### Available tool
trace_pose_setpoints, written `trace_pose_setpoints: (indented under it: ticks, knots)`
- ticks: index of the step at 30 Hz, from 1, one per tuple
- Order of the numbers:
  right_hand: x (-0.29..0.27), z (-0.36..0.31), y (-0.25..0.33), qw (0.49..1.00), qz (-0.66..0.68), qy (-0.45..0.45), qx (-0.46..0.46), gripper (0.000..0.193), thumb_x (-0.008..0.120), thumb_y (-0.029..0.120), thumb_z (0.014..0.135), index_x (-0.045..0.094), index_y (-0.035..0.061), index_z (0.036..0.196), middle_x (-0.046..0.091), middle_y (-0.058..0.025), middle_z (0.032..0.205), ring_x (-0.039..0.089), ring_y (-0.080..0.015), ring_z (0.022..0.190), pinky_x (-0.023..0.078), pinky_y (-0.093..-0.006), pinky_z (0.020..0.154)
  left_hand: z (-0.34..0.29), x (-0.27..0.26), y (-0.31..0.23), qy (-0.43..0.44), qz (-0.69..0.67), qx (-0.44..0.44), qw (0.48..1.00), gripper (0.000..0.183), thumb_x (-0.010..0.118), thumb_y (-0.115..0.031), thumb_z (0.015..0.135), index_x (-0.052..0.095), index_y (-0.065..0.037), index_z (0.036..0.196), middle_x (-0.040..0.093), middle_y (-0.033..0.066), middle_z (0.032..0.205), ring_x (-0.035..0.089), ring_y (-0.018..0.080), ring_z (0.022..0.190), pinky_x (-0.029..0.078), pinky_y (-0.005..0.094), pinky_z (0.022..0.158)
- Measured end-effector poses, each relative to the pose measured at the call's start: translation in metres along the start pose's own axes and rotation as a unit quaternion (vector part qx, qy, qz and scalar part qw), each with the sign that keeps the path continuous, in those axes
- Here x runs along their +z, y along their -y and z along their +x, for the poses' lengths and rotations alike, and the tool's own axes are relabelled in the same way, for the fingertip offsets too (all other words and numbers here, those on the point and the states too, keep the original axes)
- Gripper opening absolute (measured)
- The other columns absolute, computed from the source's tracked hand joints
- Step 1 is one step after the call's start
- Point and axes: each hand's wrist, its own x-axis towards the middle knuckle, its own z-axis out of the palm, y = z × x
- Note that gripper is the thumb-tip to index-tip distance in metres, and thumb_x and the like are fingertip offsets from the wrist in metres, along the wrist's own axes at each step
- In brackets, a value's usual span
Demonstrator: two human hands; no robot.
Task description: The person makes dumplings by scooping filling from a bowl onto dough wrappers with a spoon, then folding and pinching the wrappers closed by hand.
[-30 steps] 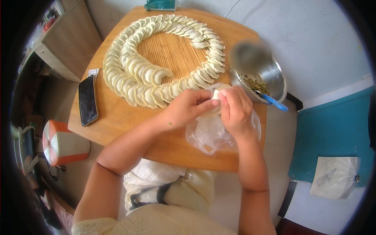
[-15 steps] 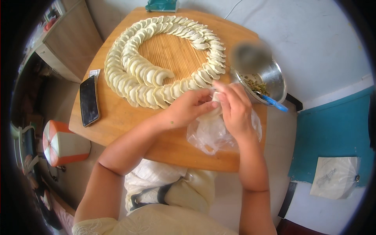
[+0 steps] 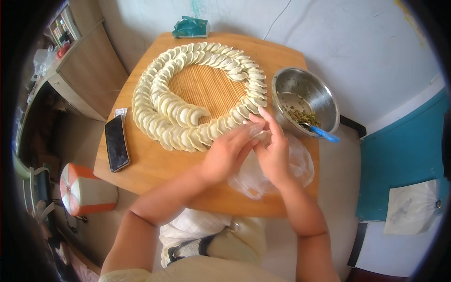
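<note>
Close together over the front right of the table, my two hands work at a small pale dumpling (image 3: 264, 137), mostly hidden by the fingers. The fingers of my left hand (image 3: 230, 152) are closed and pinch its edge. My right hand (image 3: 273, 157) supports it from the other side, thumb against the dough and longer fingers pointing up. Just beyond, a large double ring of overlapping dumplings (image 3: 176, 132) lies on a round slatted mat (image 3: 206, 89). Under my hands sits a crumpled clear plastic bag (image 3: 298, 164), its contents hidden.
A steel bowl (image 3: 329, 101) with chopped filling (image 3: 303, 116) and a blue-handled spoon (image 3: 325, 134) stands at the right. On the left of the wooden table (image 3: 155, 169) lies a phone (image 3: 117, 143). A teal tissue pack (image 3: 191, 27) is at the back; an orange-and-white stool (image 3: 89, 190) stands on the floor.
The whole scene sits lower in the picture as the view tilts up. My left fingers have shifted over the dumpling, and both hands stay close together around it.
</note>
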Motion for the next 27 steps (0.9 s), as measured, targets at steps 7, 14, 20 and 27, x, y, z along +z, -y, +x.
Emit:
trace_pose_setpoints:
  ticks: [7,14,20,27]
  knots:
    - [0.009,-0.01,0.002,0.924,0.343,-0.055,0.159,0.053,0.049,-0.013,0.08,0.042,0.0011,0.131,0.051,-0.0146,0.129,0.055,-0.0185,0.111,0.047,-0.0279,0.088,-0.002,0.006,-0.005,0.037,0.102,0.09,0.99,0.056,0.057,-0.013,0.085,0.037,0.002,0.136,0.04,0.0192,0.139,0.036,0.0366,0.131,0.029,0.0468,0.106]
    - [0.002,0.002,0.005,0.83,0.497,0.023,0.253,0.029,0.05,0.0,0.089,0.049,0.0007,0.118,0.054,-0.0122,0.123,0.055,-0.022,0.11,0.045,-0.0323,0.095,-0.008,0.013,-0.009,0.032,0.102,0.059,0.993,0.079,0.049,-0.049,0.086,0.026,0.002,0.141,0.023,0.0223,0.147,0.019,0.0455,0.135,0.014,0.055,0.109]
    - [0.019,0.036,-0.007,0.967,0.21,0.12,0.081,0.021,0.05,-0.003,0.084,0.056,0.0005,0.104,0.065,-0.0091,0.095,0.062,-0.0163,0.085,0.051,-0.0287,0.076,-0.01,-0.002,-0.012,-0.056,0.04,0.222,0.973,0.038,0.06,-0.024,0.084,0.059,-0.002,0.115,0.048,0.0163,0.126,0.043,0.0362,0.118,0.035,0.049,0.1]
    - [0.069,0.095,0.002,0.937,-0.113,0.33,-0.025,0.028,0.046,-0.01,0.072,0.062,0.0016,0.092,0.065,-0.0116,0.078,0.062,-0.0188,0.073,0.047,-0.029,0.068,-0.015,-0.005,-0.011,-0.083,-0.018,0.267,0.96,0.032,0.064,-0.011,0.076,0.063,-0.004,0.107,0.054,0.0115,0.118,0.049,0.0315,0.11,0.04,0.0448,0.093]
